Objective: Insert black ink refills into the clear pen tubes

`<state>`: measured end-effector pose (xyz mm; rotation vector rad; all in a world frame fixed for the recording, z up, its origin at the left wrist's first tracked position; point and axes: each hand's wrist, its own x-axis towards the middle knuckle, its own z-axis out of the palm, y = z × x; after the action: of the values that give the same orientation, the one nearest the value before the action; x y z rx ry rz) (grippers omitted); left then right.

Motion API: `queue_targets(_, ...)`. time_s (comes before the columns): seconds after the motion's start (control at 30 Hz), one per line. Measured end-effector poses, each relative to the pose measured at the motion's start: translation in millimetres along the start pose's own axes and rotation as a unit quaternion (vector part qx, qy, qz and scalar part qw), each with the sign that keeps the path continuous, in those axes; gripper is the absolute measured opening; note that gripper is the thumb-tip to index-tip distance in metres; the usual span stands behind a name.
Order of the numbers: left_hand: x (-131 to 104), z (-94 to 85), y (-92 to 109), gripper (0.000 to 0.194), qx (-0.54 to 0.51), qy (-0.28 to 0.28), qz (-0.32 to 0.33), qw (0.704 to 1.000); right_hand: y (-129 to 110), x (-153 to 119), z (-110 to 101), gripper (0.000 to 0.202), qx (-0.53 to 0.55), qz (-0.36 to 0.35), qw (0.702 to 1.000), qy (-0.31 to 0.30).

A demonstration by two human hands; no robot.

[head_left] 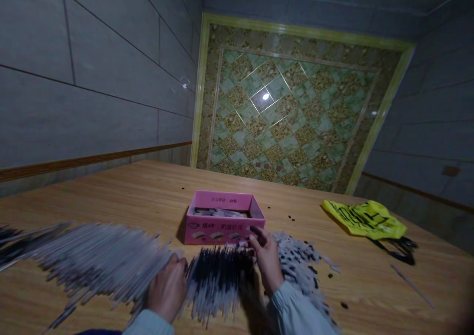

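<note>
My left hand [167,286] is closed at the right end of a wide row of thin, pale sticks [99,261], its fingertips curled down; what they hold, if anything, is hidden. Just right of it lies a bundle of dark-topped thin sticks [218,280]. My right hand [265,257] has thumb and fingers bent together near a small pale item in front of the box's right corner; the item is too blurred to make out. Between and beyond the hands stands an open pink box [222,232] with several thin pieces inside. Small white and black pieces [296,258] are heaped beside my right hand.
A yellow bag [365,219] with black print lies at the right, with black straps [398,251] beside it. Nearby is a single thin stick [412,284]. Small black bits dot the wooden table [148,191]. Tiled walls stand at the left, back and right.
</note>
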<state>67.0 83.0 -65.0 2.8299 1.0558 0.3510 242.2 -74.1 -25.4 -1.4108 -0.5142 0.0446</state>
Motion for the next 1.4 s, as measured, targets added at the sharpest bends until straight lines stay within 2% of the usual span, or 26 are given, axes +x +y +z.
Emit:
queue_targets(0.13,-2,1.4,2,0.025,-0.014,0.015,0.024,1.000,-8,-35,-20,0.039,-0.014,0.019,1.000,-0.003)
queue_targets(0.23,-3,1.5,4,0.025,-0.016,0.002,0.025,1.000,-7,-46,-38,0.029,-0.089,-0.002,0.996,-0.023)
queue_targets(0.33,-3,1.0,5,0.025,-0.014,-0.005,0.022,1.000,0,-52,-52,0.021,-0.199,-0.029,0.978,-0.055)
queue_targets(0.4,-4,1.2,5,0.025,-0.013,-0.008,0.019,1.000,6,-55,-58,0.018,-0.297,-0.032,0.952,-0.065)
queue_targets(0.53,-4,0.8,3,0.023,-0.011,0.008,0.023,1.000,9,-60,-66,0.016,-0.472,-0.049,0.879,-0.044)
queue_targets(0.63,-2,-2.1,2,0.023,-0.039,0.045,0.034,0.998,9,-60,-72,0.016,-0.557,-0.056,0.828,-0.038)
queue_targets(0.7,0,-3.9,4,0.021,-0.103,0.064,0.040,0.992,11,-59,-74,0.016,-0.588,-0.055,0.806,-0.042)
queue_targets(0.77,1,-4.0,8,0.017,-0.204,0.080,0.051,0.974,15,-56,-74,0.018,-0.603,-0.057,0.794,-0.046)
queue_targets(0.83,0,-2.0,16,0.014,-0.319,0.088,0.064,0.942,20,-54,-72,0.017,-0.611,-0.063,0.788,-0.047)
queue_targets(1.0,-8,6.9,34,0.030,-0.526,0.050,0.053,0.847,23,-52,-65,0.012,-0.620,-0.061,0.781,-0.050)
queue_targets(1.1,-11,11.1,41,0.032,-0.599,0.015,0.024,0.800,23,-52,-63,0.014,-0.607,-0.063,0.791,-0.055)
queue_targets(1.17,-10,11.9,43,0.030,-0.646,-0.013,0.003,0.763,23,-53,-60,0.016,-0.553,-0.069,0.829,-0.043)
queue_targets(1.23,-10,10.4,45,0.031,-0.701,-0.039,-0.021,0.712,25,-57,-52,0.017,-0.417,-0.055,0.907,-0.025)
queue_targets(1.3,-10,7.5,46,0.034,-0.756,-0.063,-0.059,0.649,27,-65,-39,0.020,-0.210,-0.007,0.977,-0.031)
queue_targets(1.33,-11,6.0,46,0.035,-0.778,-0.073,-0.084,0.618,27,-70,-32,0.023,-0.104,0.026,0.993,-0.047)
queue_targets(1.4,-11,4.3,47,0.035,-0.806,-0.086,-0.133,0.570,26,-80,-18,0.027,0.049,0.082,0.992,-0.083)
